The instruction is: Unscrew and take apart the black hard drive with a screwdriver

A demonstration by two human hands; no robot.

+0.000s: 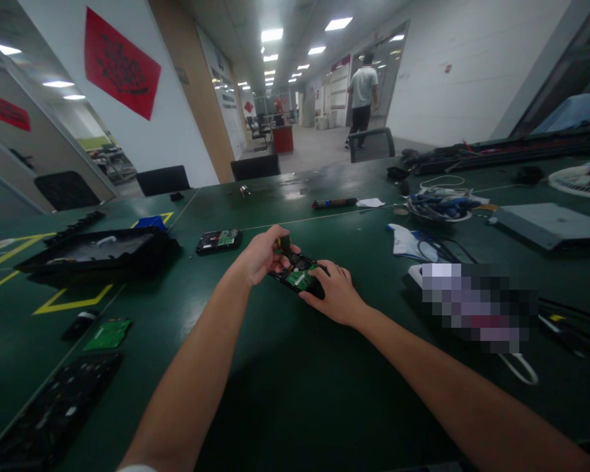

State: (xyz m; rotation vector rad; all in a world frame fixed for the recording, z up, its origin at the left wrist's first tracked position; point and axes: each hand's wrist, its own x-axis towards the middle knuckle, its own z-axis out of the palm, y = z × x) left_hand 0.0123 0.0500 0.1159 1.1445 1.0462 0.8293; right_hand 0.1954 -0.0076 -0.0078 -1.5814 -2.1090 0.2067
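Note:
A black hard drive with a green circuit board on top lies on the dark green table in front of me. My left hand is closed round a dark-handled screwdriver that stands upright on the drive's far end. At the drive's near right edge, my right hand presses down on it with curled fingers and holds it in place.
A second hard drive lies behind to the left. A black tray, a loose green board and a black keyboard-like panel are at left. Cables and a grey flat case sit at right. A person walks far down the corridor.

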